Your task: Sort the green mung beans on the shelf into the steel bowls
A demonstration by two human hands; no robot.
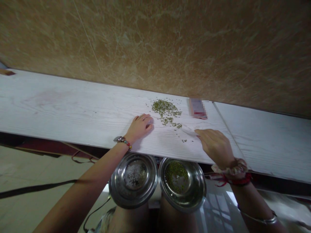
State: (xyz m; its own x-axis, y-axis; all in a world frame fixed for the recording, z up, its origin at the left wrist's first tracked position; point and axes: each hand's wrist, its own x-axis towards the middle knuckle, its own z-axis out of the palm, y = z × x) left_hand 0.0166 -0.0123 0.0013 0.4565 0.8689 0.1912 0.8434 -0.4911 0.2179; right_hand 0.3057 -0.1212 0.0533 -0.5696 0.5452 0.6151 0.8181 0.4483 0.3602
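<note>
The small green beans (163,107) are spread on the tabletop (73,110) between the two grips, just beyond and to the right of the left grip (140,127) and farther out to the left of the right grip (216,145). The left grip is laid low with its fingers bent; whether anything is grasped under them cannot be told. The right grip is turned inward, fingers bunched, with a pale blur at their tips, so its hold cannot be told either. Each bean can be judged light, hard and smooth, easily rolled and not readily crushed. Single ones are best pinched between thumb and fingertip; the heap is better gathered with a cupped edge, from the side nearest the left grip. More beans are contained in the right steel bowl (195,181), below and between the grips; whitish bits are contained in the left steel bowl (131,199), nearer below the left grip.
</note>
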